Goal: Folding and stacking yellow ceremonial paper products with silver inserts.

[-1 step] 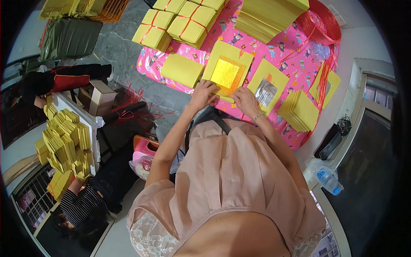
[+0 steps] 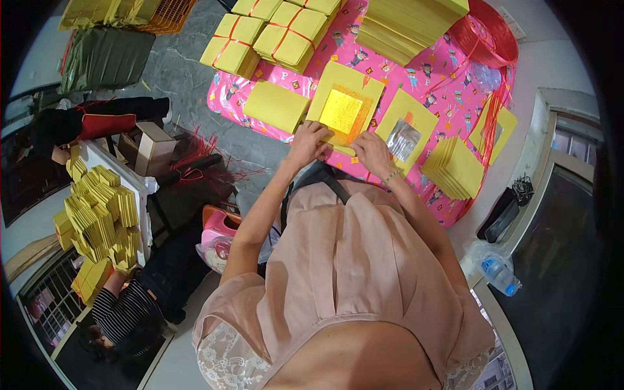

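Observation:
A yellow paper sheet lies before me on the table, bearing a square of shiny gold foil with an orange border. At its near left corner, my left hand is closed with curled fingers on the paper's edge. My right hand pinches the same near edge at the right, a bracelet on its wrist. The fingertips are partly hidden. Left of the sheet is a plain yellow paper stack. To its right lies another yellow sheet with a silver foil patch.
Tied yellow bundles and a tall paper stack stand at the back of the pink table cover. Fanned yellow paper and red strapping lie right. Two people work at a white table on the left.

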Demonstrator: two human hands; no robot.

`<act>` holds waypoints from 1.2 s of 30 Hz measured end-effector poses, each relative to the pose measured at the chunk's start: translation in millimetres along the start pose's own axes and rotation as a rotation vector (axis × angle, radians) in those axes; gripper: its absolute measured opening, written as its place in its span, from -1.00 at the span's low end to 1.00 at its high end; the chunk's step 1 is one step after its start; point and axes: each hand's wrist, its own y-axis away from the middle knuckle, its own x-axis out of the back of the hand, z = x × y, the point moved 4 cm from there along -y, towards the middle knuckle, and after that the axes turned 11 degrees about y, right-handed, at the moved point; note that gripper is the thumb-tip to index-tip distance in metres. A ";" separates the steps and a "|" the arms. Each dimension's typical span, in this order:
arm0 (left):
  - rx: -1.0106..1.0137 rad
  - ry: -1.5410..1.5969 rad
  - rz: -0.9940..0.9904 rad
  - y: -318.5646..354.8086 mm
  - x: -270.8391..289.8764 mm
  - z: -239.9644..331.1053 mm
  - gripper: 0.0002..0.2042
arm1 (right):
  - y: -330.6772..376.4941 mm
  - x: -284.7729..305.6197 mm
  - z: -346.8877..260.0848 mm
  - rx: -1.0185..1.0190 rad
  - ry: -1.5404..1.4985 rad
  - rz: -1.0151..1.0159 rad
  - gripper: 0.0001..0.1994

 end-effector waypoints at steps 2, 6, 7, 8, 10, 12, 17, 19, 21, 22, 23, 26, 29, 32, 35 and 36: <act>0.010 0.019 0.025 -1.0 0.4 0.2 -0.66 | 0.7 -2.1 2.0 -0.011 -0.034 0.019 -0.86; 0.018 0.018 0.019 -1.0 0.5 -0.9 -0.65 | -0.8 -4.4 5.1 -0.028 -0.065 0.014 -0.85; 0.036 0.027 0.016 -1.2 0.8 -1.0 -0.65 | -1.2 -4.1 5.1 -0.029 -0.066 0.013 -0.85; 0.053 0.037 0.012 -1.4 1.0 -1.1 -0.65 | -1.4 -4.3 5.6 -0.037 -0.066 -0.005 -0.84; 0.063 0.038 0.011 -1.6 1.3 -0.6 -0.65 | -2.6 -2.3 4.7 -0.044 -0.068 -0.025 -0.84; 0.071 0.040 0.010 -1.9 1.1 -1.3 -0.64 | -3.5 -1.4 4.1 -0.053 -0.061 -0.040 -0.83; 0.084 0.019 -0.026 -4.7 1.8 -0.3 -0.63 | -3.5 0.2 3.0 -0.069 -0.079 -0.044 -0.82; 0.083 0.009 -0.034 -7.6 3.4 3.0 -0.63 | -3.6 -1.2 4.7 -0.081 -0.075 -0.061 -0.81; 0.083 -0.001 -0.041 -8.8 4.5 3.7 -0.63 | -4.6 -2.8 5.4 -0.062 -0.052 -0.067 -0.81; 0.082 0.002 -0.054 -9.5 4.6 2.4 -0.62 | -4.6 -2.6 5.1 -0.063 -0.053 -0.067 -0.81; 0.080 0.006 -0.066 -10.1 4.5 1.2 -0.62 | -4.6 -2.3 5.2 -0.068 -0.053 -0.068 -0.81; 0.076 0.024 -0.084 -12.3 5.0 -0.4 -0.62 | -3.7 -2.4 5.7 -0.066 -0.061 -0.062 -0.81; 0.071 0.031 -0.074 -12.6 5.0 -1.6 -0.63 | -0.2 -0.2 7.4 -0.022 -0.083 -0.072 -0.83; 0.091 0.016 -0.091 -13.2 5.8 -0.1 -0.62 | 4.9 5.4 1.7 0.057 -0.064 -0.072 -0.75; 0.096 0.019 -0.085 -12.9 5.6 -0.2 -0.61 | 6.9 4.6 -4.2 0.093 0.020 -0.066 -0.62; 0.096 0.019 -0.085 -12.9 5.3 -0.6 -0.61 | 6.9 2.6 -4.4 0.085 0.071 -0.079 -0.57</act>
